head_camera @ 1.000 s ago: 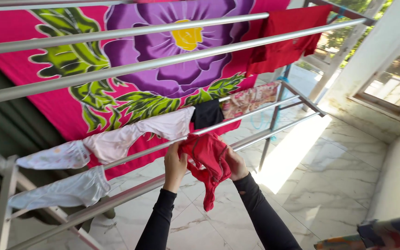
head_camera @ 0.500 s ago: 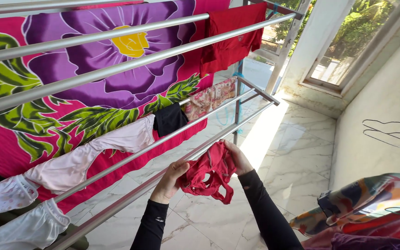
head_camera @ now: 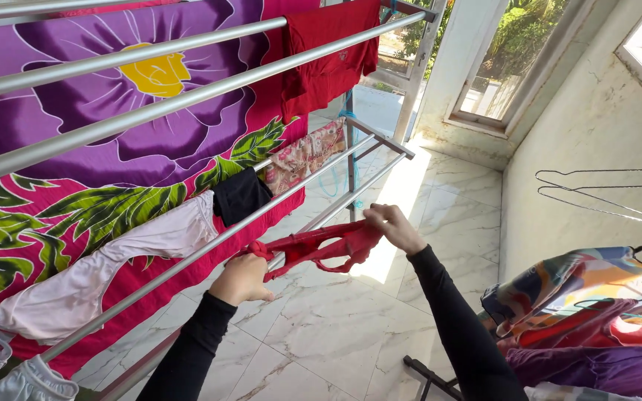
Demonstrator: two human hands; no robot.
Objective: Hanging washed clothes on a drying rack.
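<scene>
A pale marble-tiled floor (head_camera: 351,327) runs under a metal drying rack (head_camera: 187,100) in a bright corner, with a window (head_camera: 507,67) set in the wall beyond the hands and sunlight falling on the tiles just past them. The left hand (head_camera: 243,278) is closed in a fist around one end of a small red garment (head_camera: 313,249), and the right hand (head_camera: 395,226) pinches the other end between its fingers, so the cloth is stretched out in a band between the two hands, which are held well apart. The garment lies right at the lowest front rail (head_camera: 328,212) of the rack, though whether it rests on the rail cannot be told. Above and behind the left hand, a black piece of clothing (head_camera: 239,197) hangs over the next rail, with a white garment (head_camera: 113,260) beside it further to the left and a patterned cloth (head_camera: 306,152) up beyond the hands. A large pink sheet with a purple flower and green leaves (head_camera: 113,141) hangs behind them all, and a red shirt (head_camera: 328,52) drapes over the top rails. To the right of the right arm, colourful laundry (head_camera: 596,312) is piled, with wire hangers (head_camera: 611,197) above it against the wall.
</scene>
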